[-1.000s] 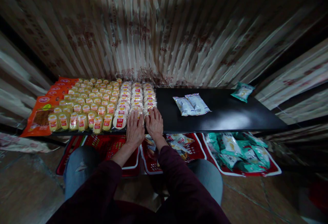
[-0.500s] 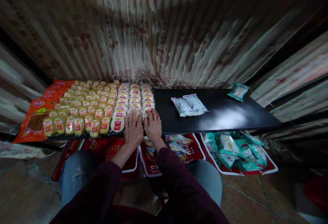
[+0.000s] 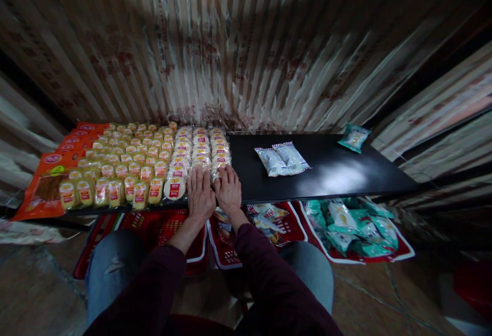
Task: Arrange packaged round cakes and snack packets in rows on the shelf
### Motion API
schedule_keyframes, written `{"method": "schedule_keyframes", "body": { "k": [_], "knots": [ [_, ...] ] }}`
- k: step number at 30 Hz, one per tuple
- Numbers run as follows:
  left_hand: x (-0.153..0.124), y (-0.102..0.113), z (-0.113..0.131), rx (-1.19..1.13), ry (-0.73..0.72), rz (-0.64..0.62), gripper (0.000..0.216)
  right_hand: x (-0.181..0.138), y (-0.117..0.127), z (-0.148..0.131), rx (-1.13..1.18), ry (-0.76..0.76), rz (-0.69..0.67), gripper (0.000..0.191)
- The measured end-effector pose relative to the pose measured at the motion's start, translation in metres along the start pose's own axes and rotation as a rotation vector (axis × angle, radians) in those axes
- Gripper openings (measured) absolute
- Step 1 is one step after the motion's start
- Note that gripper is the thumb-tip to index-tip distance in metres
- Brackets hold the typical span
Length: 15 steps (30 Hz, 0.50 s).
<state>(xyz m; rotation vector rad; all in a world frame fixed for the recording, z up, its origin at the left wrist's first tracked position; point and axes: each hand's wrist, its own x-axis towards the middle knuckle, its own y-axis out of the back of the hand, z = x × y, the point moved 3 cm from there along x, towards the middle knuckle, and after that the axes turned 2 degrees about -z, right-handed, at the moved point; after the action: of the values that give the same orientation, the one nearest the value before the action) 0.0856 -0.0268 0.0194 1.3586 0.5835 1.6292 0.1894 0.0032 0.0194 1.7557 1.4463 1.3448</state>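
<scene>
Two hands lie flat, side by side, at the near edge of the black counter [image 3: 330,174]; the left hand [image 3: 200,195] and the right hand [image 3: 229,191] almost touch at the thumbs, palms down, fingers [image 3: 200,174] stretched forward and slightly spread, gripping nothing. Both press on the nearest packets of the round cakes [image 3: 202,146], which sit in three tidy columns running away from the person toward the striped curtain [image 3: 230,43]; the front packets of the middle and right columns are hidden under the hands; one round cake with a red label [image 3: 175,188] lies just beside the left hand. To the left of these columns stand many rows of small yellow snack packets [image 3: 126,164], packed close together; further left, orange bags [image 3: 48,179] overlap along the counter's end. On the bare right part of the counter lie two white packets [image 3: 283,158], touching each other, well apart from the hands; a green packet [image 3: 353,137] rests near the far right corner. Below the counter, red baskets [image 3: 165,223] stand on the floor; one red tray [image 3: 402,251] to the right holds a heap of green bags [image 3: 357,223]. Dark red sleeves [image 3: 154,284] and jeans at the knees [image 3: 111,254] fill the foreground.
</scene>
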Motion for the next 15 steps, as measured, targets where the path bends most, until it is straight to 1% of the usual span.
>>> {"method": "schedule_keyframes", "body": {
  "k": [4, 7, 15],
  "knots": [
    [0.0002, -0.001, -0.0005, 0.038, -0.003, -0.014, 0.054, -0.0006, 0.0004, 0.0, -0.015, -0.003, -0.003, 0.042],
    [0.0004, -0.0024, -0.0012, 0.063, -0.032, -0.002, 0.051, -0.0007, 0.0002, 0.0001, -0.019, 0.002, 0.0, 0.042],
    [0.0022, -0.0051, -0.0024, 0.077, -0.058, 0.002, 0.05, 0.0001, -0.0029, 0.0008, -0.029, 0.008, 0.007, 0.043]
  ]
}}
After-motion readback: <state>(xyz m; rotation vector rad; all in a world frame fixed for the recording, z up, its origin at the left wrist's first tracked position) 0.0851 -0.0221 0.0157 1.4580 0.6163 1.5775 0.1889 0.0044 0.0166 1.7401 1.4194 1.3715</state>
